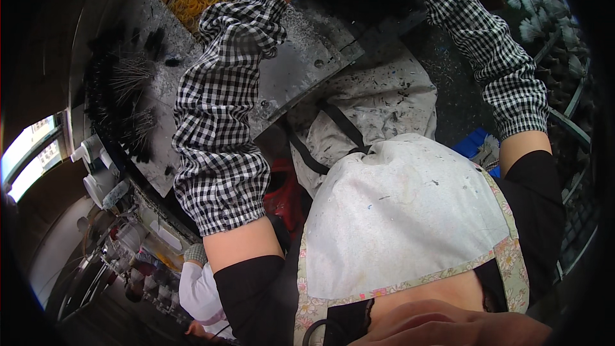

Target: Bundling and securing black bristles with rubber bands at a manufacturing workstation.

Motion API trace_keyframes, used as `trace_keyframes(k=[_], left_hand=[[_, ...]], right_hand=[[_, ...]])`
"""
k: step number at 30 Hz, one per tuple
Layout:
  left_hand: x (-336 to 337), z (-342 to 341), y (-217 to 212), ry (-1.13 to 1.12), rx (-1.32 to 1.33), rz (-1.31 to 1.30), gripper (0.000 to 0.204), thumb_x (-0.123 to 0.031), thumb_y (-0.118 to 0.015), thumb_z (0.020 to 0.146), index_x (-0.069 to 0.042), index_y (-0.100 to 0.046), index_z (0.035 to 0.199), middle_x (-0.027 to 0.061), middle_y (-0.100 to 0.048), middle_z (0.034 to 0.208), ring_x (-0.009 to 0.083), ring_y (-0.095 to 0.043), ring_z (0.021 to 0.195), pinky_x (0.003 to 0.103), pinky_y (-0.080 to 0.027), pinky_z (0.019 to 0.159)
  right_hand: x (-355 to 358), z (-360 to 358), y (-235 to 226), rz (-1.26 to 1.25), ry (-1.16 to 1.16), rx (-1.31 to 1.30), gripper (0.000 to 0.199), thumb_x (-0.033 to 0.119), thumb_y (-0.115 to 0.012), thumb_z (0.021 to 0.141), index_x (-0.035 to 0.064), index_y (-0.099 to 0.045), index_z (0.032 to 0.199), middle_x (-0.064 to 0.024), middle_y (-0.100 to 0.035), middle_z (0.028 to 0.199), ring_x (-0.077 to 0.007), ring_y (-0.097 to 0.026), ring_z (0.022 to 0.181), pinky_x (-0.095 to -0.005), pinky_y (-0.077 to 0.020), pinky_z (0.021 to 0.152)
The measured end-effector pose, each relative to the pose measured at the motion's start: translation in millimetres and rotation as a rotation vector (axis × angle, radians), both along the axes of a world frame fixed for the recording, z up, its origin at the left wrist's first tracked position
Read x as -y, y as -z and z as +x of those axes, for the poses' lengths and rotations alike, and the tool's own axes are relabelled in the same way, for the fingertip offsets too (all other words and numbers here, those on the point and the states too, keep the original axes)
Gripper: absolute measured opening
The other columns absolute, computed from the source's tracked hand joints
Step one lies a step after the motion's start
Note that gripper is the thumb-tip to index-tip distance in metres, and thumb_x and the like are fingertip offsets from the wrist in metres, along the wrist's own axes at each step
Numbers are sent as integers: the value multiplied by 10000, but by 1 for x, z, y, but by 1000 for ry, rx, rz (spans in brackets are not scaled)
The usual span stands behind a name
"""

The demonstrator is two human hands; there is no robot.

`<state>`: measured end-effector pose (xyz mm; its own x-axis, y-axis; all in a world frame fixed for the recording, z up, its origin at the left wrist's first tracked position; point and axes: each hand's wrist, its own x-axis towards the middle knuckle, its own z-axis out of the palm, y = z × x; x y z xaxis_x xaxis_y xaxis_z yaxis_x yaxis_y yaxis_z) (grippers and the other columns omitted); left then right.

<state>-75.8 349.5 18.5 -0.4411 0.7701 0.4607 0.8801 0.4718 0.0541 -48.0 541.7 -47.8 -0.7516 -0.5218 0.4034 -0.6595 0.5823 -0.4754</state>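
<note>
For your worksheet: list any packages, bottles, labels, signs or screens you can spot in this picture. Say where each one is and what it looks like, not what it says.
White plastic bottles: left edge, beside the grey worktable; rounded, white, capped.
Small bottles and jars: lower left, crowded on a shelf; mixed colours, too blurred to tell labels.
Blue box-like thing: right, beside the checked sleeve; its kind is unclear.
No signs or screens show.
</note>
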Motion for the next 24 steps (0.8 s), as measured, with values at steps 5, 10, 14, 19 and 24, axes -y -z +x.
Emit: trace_keyframes(k=[5,10,14,19,24], left_hand=[[-1,1,6,-6,38,55,366,-166,-721,812,-92,-651,1163,127,-698,1085,351,-617,1093,477,-483,924],[-13,1,3,-14,70,-34,397,-191,-762,794,-96,-650,1163,125,-699,1104,351,-616,1108,478,-486,937],[-12,2,1,-1,111,-23,416,-211,-791,786,-107,-650,1163,127,-702,1099,356,-626,1094,473,-492,929],[-24,5,-7,17,95,-58,415,-219,-796,795,-114,-647,1168,127,-708,1086,363,-631,1094,473,-501,909],[-29,8,-6,33,191,-118,424,-207,-787,802,-102,-643,1187,149,-709,1089,371,-641,1077,473,-503,901]], right_hand=[[2,4,5,61,82,-37,446,280,-771,831,54,-683,1206,-150,-666,1251,-335,-534,1294,-458,-352,1167],[-2,6,14,-41,100,-150,503,292,-772,827,61,-669,1262,-157,-652,1272,-350,-500,1338,-452,-343,1180],[-2,5,20,-21,120,-282,504,303,-776,824,55,-676,1250,-166,-644,1288,-359,-514,1326,-462,-370,1156],[-12,9,24,90,153,-182,512,359,-767,832,59,-680,1238,-162,-637,1313,-365,-562,1276,-465,-430,1108],[-14,19,24,118,171,-163,502,386,-741,849,72,-683,1235,-167,-624,1329,-383,-560,1275,-478,-437,1098]])
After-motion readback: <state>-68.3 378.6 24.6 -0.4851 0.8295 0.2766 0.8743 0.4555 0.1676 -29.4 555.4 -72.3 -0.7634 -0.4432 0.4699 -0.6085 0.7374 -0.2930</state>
